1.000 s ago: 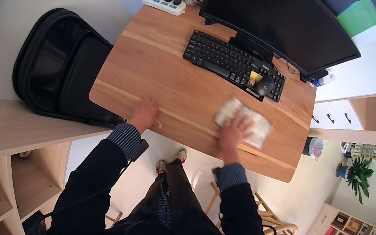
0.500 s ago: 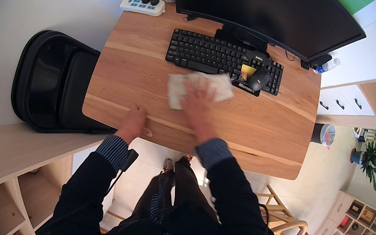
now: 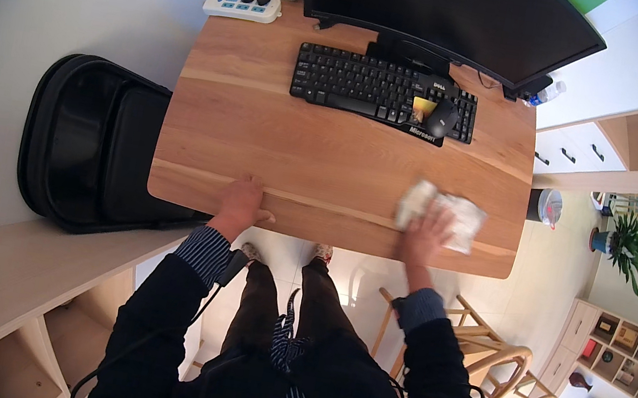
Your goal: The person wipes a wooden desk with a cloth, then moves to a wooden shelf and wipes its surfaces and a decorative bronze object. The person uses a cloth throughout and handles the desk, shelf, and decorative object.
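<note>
Cloth (image 3: pixel 466 220), one, under right hand (image 3: pixel 426 235); one keyboard (image 3: pixel 356 79)

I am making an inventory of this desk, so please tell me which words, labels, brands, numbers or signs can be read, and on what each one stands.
Keyboard, front edge: pale lettering, readable; I do not copy it.
Black surface behind the mouse: short pale lettering, likewise not copied.
Same keyboard, key legends: too small to read.
Power strip: markings too small.
Bottle: label too blurred.
</note>
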Demonstrator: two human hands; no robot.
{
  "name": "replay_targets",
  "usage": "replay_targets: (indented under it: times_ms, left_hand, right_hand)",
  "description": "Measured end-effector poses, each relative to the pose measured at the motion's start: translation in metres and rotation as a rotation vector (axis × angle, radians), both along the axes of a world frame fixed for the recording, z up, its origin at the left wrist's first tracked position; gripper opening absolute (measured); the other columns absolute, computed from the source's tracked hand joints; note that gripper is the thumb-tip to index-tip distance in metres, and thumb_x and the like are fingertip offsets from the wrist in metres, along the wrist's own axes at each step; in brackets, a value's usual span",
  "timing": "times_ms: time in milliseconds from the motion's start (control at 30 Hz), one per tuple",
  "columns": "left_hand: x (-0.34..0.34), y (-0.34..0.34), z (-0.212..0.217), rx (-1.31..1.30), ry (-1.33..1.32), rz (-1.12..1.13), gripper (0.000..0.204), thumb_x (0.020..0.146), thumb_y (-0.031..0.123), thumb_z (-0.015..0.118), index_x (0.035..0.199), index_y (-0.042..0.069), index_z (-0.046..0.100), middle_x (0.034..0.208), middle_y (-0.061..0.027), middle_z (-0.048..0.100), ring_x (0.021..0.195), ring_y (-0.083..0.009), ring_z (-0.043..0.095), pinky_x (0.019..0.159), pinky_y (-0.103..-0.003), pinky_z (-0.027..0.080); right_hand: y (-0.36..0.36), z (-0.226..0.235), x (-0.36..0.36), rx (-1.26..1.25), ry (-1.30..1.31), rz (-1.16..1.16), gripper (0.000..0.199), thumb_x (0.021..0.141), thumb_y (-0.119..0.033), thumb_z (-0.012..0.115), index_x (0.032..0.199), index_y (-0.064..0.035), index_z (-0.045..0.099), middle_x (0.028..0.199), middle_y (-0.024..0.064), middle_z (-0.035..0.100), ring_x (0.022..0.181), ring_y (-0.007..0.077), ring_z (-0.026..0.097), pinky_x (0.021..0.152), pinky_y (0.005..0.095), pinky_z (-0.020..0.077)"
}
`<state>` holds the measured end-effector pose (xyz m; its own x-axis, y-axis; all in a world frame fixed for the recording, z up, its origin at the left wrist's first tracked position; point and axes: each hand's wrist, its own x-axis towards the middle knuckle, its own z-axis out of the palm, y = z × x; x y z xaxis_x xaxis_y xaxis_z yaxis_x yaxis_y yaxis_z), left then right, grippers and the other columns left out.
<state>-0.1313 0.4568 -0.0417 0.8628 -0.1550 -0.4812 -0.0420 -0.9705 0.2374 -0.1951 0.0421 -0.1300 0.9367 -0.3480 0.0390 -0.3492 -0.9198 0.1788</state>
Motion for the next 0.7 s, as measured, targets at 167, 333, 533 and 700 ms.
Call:
replay_targets:
  times_ms: [167, 333, 533, 700]
  left_hand:
    - [-0.010, 0.074, -0.029, -0.314, -0.108, 0.157, 0.034, 0.085, 0.030, 0.079, 0.099, 0.002, 0.066, 0.104, -0.0213, 0.064, 0.102, -0.0390, 0.064, 0.086, -0.047, 0.052]
    - [-0.018, 0.187, 0.012, 0.036, -0.154, 0.220, 0.048, 0.081, 0.026, 0.084, 0.115, 0.000, 0.061, 0.124, -0.0225, 0.058, 0.114, -0.0406, 0.060, 0.093, -0.049, 0.052]
    - [-0.003, 0.183, 0.014, 0.129, 0.032, 0.257, 0.062, 0.074, 0.028, 0.090, 0.118, -0.003, 0.060, 0.131, -0.0251, 0.057, 0.118, -0.0396, 0.061, 0.097, -0.045, 0.054]
    - [0.007, 0.188, 0.009, 0.136, 0.070, 0.183, 0.065, 0.073, 0.029, 0.091, 0.120, -0.005, 0.061, 0.126, -0.0255, 0.059, 0.118, -0.0387, 0.062, 0.097, -0.043, 0.054]
  right_hand:
    - [0.221, 0.028, 0.000, 0.438, -0.113, 0.629, 0.076, 0.091, -0.047, 0.062, 0.159, -0.0278, 0.036, 0.167, 0.0118, 0.026, 0.155, 0.0419, 0.017, 0.118, 0.0727, 0.0107]
    - [0.321, 0.050, 0.031, 0.630, -0.040, 0.881, 0.073, 0.093, -0.048, 0.063, 0.158, -0.0301, 0.036, 0.170, 0.0087, 0.020, 0.156, 0.0371, 0.013, 0.122, 0.0669, 0.0097]
    - [0.201, 0.041, -0.006, 0.620, -0.033, 0.828, 0.070, 0.091, -0.040, 0.068, 0.155, -0.0307, 0.043, 0.168, 0.0067, 0.027, 0.156, 0.0364, 0.016, 0.123, 0.0633, 0.0098]
    - [-0.004, 0.055, -0.073, 0.288, 0.115, 0.471, 0.076, 0.092, -0.032, 0.066, 0.160, -0.0291, 0.034, 0.168, 0.0147, 0.023, 0.156, 0.0399, 0.013, 0.123, 0.0642, 0.0108]
